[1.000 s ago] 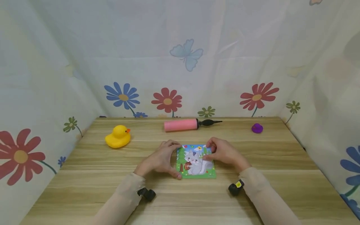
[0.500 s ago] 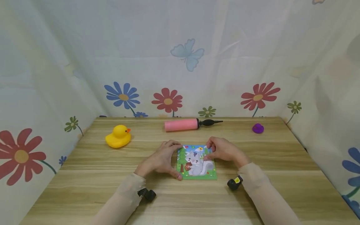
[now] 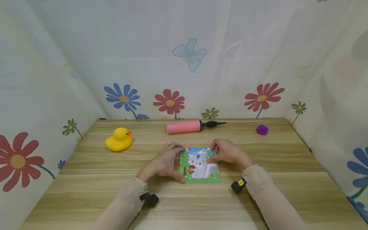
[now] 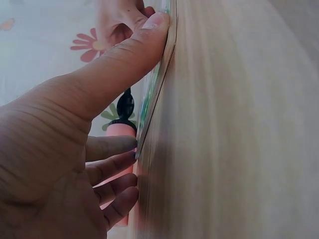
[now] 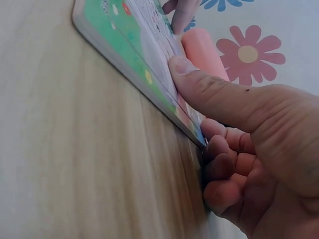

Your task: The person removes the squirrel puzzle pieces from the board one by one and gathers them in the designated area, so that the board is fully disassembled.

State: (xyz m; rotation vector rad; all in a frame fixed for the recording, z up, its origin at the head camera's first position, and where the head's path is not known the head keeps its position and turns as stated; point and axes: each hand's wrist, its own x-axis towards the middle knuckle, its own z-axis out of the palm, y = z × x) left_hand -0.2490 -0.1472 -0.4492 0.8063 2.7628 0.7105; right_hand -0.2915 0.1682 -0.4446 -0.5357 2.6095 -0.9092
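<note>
A thin square picture puzzle [image 3: 198, 174] lies on the table, printed with a grey squirrel on green and blue; a seam runs just inside its border in the right wrist view. My left hand [image 3: 166, 163] spans its left side, thumb on the near left corner and fingertips at the far left corner. Over the upper right part, my right hand [image 3: 230, 154] holds the puzzle [image 5: 144, 74], its thumb [image 5: 185, 67] on the picture and its other fingers curled by the edge. In the left wrist view, the left thumb [image 4: 154, 25] lies along the puzzle's edge.
Behind the puzzle lies a pink hand pump [image 3: 184, 126] with a black nozzle. A yellow rubber duck [image 3: 119, 139] stands at the left, and a small purple duck [image 3: 262, 129] sits at the back right. Flowered curtains [image 3: 189, 80] enclose the wooden table [image 3: 184, 204].
Both hands keep their places on the puzzle. The right wrist has shifted slightly inward, and the whole view drifts a little as the head moves.
</note>
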